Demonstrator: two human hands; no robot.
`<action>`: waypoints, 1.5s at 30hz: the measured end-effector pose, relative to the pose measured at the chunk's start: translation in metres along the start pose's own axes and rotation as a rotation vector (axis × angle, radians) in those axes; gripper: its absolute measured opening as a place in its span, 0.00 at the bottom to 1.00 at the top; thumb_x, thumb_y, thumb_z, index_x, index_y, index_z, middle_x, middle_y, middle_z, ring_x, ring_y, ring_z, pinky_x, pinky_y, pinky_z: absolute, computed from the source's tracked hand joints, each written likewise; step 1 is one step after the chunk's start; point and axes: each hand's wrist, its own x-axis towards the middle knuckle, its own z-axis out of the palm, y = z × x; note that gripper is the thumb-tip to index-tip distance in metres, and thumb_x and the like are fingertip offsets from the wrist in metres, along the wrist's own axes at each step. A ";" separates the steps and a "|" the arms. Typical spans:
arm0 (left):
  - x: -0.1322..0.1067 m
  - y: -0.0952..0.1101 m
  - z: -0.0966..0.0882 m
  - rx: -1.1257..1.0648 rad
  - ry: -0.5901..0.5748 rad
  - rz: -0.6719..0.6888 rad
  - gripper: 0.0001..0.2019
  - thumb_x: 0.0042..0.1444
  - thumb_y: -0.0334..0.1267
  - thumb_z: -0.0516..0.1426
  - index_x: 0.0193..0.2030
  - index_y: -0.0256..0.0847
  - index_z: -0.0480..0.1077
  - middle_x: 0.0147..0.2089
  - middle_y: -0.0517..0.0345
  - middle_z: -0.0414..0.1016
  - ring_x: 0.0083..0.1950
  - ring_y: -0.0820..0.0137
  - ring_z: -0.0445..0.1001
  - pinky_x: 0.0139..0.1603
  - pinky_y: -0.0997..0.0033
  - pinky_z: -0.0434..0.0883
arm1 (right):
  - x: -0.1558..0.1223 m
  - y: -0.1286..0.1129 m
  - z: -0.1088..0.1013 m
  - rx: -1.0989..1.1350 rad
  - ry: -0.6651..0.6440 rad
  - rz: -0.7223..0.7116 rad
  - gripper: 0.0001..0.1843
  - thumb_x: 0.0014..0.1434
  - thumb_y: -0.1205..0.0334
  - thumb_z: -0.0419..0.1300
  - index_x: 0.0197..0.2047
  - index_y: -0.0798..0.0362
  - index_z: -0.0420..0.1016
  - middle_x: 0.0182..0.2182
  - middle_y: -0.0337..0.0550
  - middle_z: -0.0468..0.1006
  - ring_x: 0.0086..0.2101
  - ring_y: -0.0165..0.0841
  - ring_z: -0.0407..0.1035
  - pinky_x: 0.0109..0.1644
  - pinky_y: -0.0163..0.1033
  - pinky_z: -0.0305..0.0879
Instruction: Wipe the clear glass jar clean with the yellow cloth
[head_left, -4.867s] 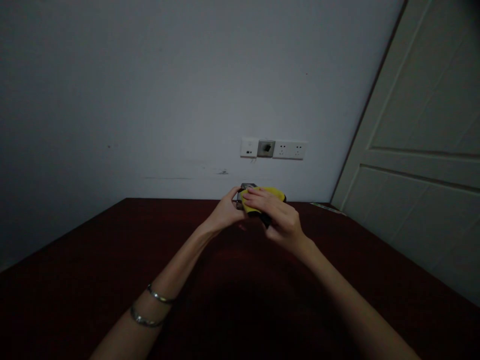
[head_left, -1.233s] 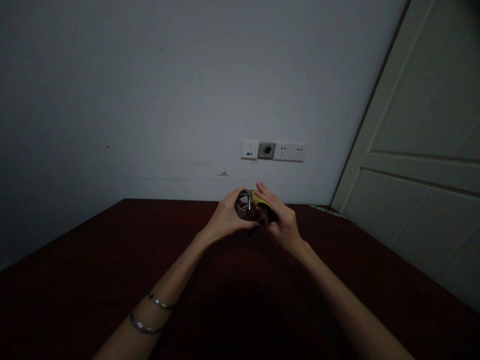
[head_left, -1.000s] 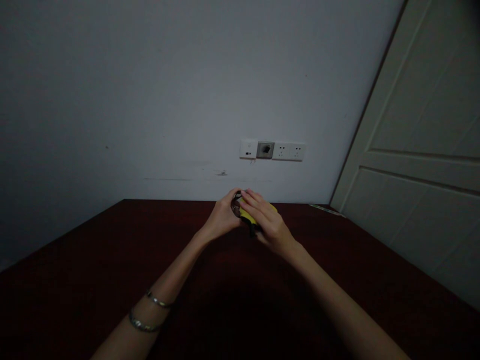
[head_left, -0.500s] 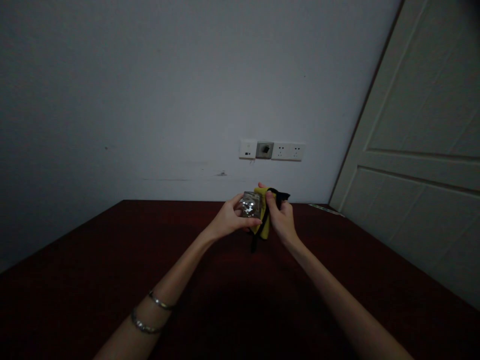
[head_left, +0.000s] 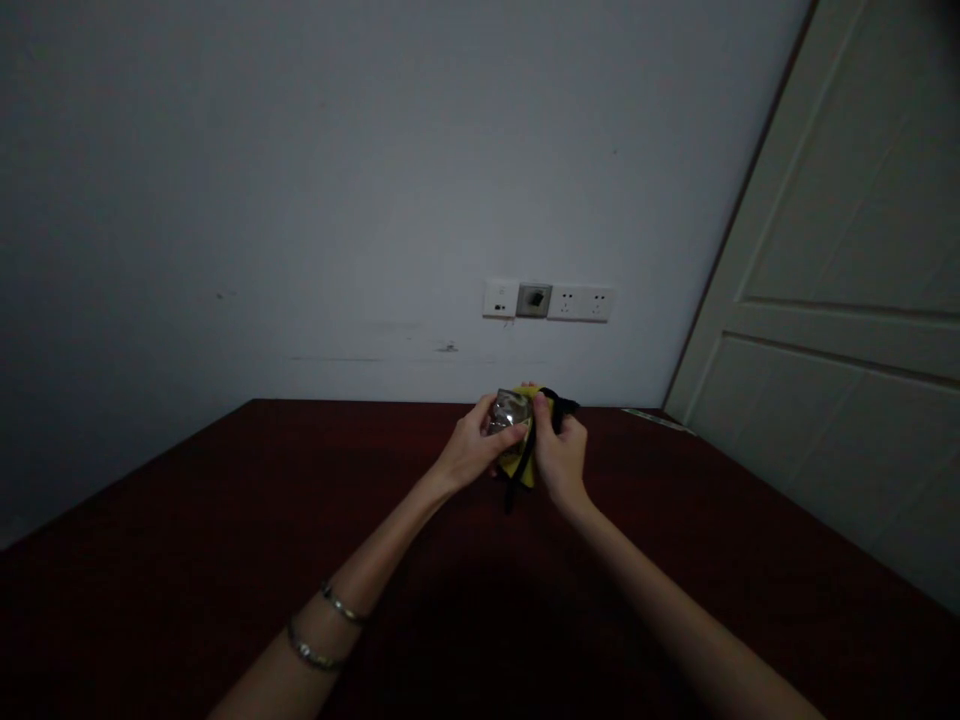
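Above the dark red table, my left hand (head_left: 474, 442) is closed around a small shiny, silvery-grey block in clear wrapping (head_left: 511, 408). My right hand (head_left: 561, 445) grips a yellow cloth pouch with black trim (head_left: 528, 470), its thumb pressed on the near side. A black strap hangs from the pouch's lower end, and more black material sticks out at its upper right. The block's right side overlaps the yellow cloth; I cannot tell how much of it is inside. Fingers of both hands are partly hidden behind these things.
The dark red tabletop (head_left: 360, 480) reaches to a pale wall (head_left: 337, 200). Sockets and switches (head_left: 549, 301) sit low on that wall. A panelled door (head_left: 840, 280) stands at the right, with a thin flat strip (head_left: 660, 420) on the table's back right edge.
My left hand has moved right with the shiny block, so more of it overlaps the yellow pouch. The right hand stays nearly in place. The view has shifted slightly.
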 end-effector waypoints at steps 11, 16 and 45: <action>0.002 -0.007 0.002 -0.090 -0.016 -0.053 0.24 0.53 0.56 0.55 0.47 0.38 0.65 0.28 0.62 0.64 0.19 0.79 0.62 0.11 0.82 0.59 | -0.008 0.005 -0.006 -0.121 -0.098 -0.457 0.19 0.62 0.58 0.55 0.54 0.52 0.72 0.53 0.50 0.75 0.52 0.38 0.70 0.57 0.47 0.66; 0.004 -0.015 0.006 -0.314 0.000 -0.186 0.32 0.49 0.66 0.51 0.44 0.36 0.67 0.24 0.63 0.64 0.16 0.78 0.61 0.09 0.80 0.59 | -0.009 0.007 -0.010 -0.190 -0.222 -0.819 0.25 0.60 0.71 0.52 0.60 0.48 0.65 0.58 0.46 0.69 0.58 0.38 0.64 0.61 0.51 0.63; 0.002 -0.015 -0.022 -0.804 -0.158 -0.448 0.35 0.48 0.69 0.38 0.27 0.37 0.67 0.14 0.59 0.62 0.09 0.79 0.48 0.05 0.78 0.51 | 0.016 -0.004 -0.039 -0.535 -0.643 -1.344 0.23 0.64 0.73 0.49 0.62 0.54 0.62 0.56 0.50 0.71 0.59 0.37 0.60 0.61 0.51 0.64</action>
